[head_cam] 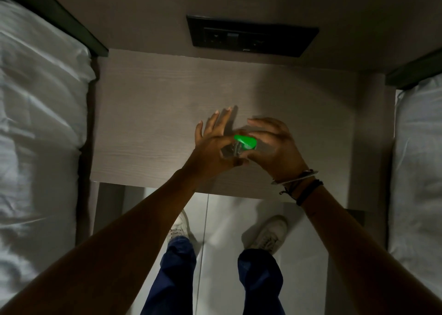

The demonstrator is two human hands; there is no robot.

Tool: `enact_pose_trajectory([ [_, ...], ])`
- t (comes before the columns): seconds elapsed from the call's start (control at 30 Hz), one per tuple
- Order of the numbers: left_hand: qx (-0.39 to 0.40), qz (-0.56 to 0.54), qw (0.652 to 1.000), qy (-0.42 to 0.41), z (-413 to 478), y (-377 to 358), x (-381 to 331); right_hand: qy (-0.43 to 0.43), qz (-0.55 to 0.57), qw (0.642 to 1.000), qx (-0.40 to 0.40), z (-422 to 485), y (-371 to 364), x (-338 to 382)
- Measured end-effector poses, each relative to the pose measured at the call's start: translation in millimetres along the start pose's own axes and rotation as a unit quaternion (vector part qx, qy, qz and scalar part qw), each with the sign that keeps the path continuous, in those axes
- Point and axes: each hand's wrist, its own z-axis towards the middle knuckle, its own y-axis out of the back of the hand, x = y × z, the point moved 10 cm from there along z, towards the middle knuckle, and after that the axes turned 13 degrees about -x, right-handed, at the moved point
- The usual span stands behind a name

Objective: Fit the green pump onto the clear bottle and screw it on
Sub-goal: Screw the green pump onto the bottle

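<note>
- Head view: I look down at a pale wood-grain table set between two beds, one bed with white sheets on my left, and a dark switch panel on the wall behind.
- Both hands meet over the near middle of the table. The green pump sits between them, bright against the dim light, its flat head pointing left.
- The clear bottle shows only as a glassy patch just below and left of the pump; most of it is hidden by the hands.
- My left hand presses against the bottle from the left with the thumb low; its fingers are spread and pointing away, so it seems to steady the bottle with palm and thumb and not to wrap it fully.
- My right hand curls in from the right, fingers bent around the pump's far side; it looks closed on the pump, with bracelets at the wrist.
- I cannot tell whether the bottle rests on the table or is held just above it.
- Progress, as I judge it: the pump already sits at the bottle's mouth, so fitting seems done or nearly done. Whether the collar is threaded tight is hidden, so I would count the screwing as under way and tightening as left.
</note>
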Motion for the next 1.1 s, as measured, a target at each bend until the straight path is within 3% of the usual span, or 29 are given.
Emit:
enact_pose_trajectory([
  [0.2, 0.016, 0.014, 1.000, -0.017, -4.6, -2.9, 0.5, -0.110, -0.084, 0.985, -0.107, -14.3, 16.8, -3.6],
  [0.27, 0.014, -0.003, 1.000, -0.015, -5.5, 0.7, -1.7, -0.120, -0.031, 0.988, -0.088, -14.8, 14.2, -7.7],
  [0.4, 0.006, -0.030, 1.000, -0.004, -5.1, 4.8, -5.6, -0.033, 0.024, 0.998, -0.052, -15.6, 0.7, -6.3],
  [0.5, 0.019, -0.019, 1.000, -0.016, -4.2, 0.6, -6.7, -0.077, 0.033, 0.992, -0.091, -11.4, 7.6, -11.5],
  [0.6, 0.030, -0.008, 0.999, -0.028, -2.4, -0.4, -6.8, -0.130, 0.071, 0.988, -0.052, -12.7, 1.5, -19.2],
  [0.73, 0.032, -0.013, 0.999, -0.018, 0.6, 0.0, -6.6, -0.078, 0.098, 0.992, -0.035, -8.3, 4.1, -14.9],
  [0.87, 0.032, 0.013, 0.999, -0.019, 0.3, -4.3, -4.7, -0.070, 0.066, 0.993, -0.063, -1.9, 13.6, -15.6],
  [0.97, 0.035, 0.004, 0.999, -0.017, -0.4, -3.0, -5.6, -0.104, 0.061, 0.993, 0.012, -7.7, 0.8, -20.8],
  [1.1, 0.039, -0.006, 0.999, -0.001, 0.2, -1.0, -6.9, -0.046, 0.061, 0.997, 0.001, -3.7, 1.1, -12.7],
])
